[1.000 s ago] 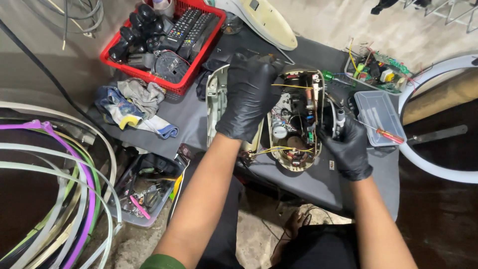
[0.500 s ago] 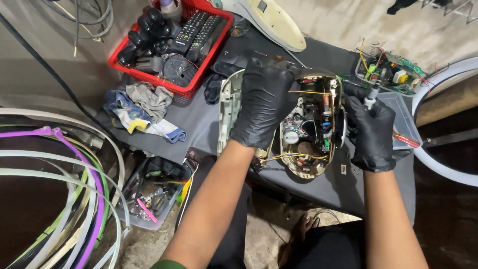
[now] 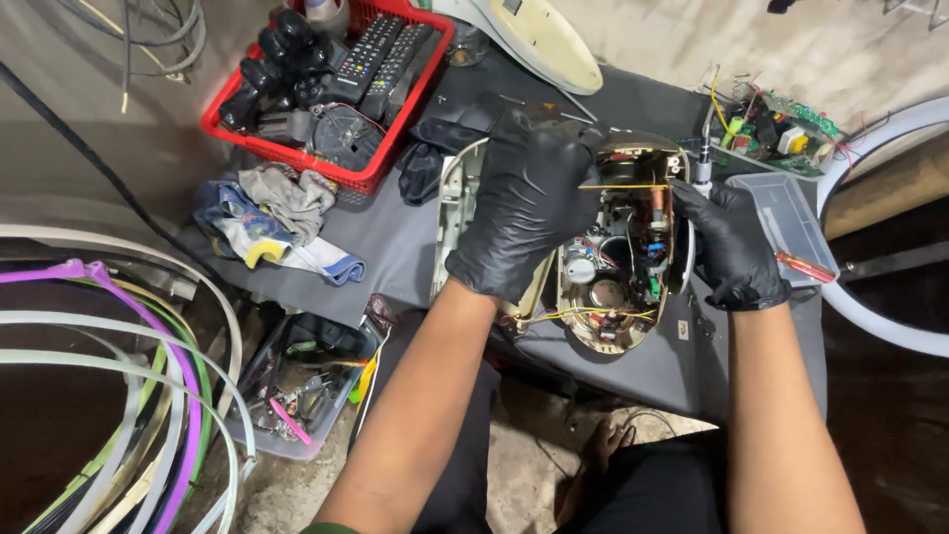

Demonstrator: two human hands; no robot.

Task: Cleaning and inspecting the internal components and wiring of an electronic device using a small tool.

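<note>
While both gloved hands brace it, the opened appliance housing point(image 3: 618, 267) lies at the middle of the dark surface point(image 3: 395, 247), its wiring and circuit parts facing up for access. At 9 o'clock of it, the left hand point(image 3: 524, 203) clamps the cream shell; at 3 o'clock, the right hand point(image 3: 732, 242) curls its fingers point(image 3: 697, 203) around the rim. Farther off, a red basket point(image 3: 395, 109) of remote controls sits at 11 o'clock, a loose circuit board point(image 3: 781, 129) at 1 o'clock.
</note>
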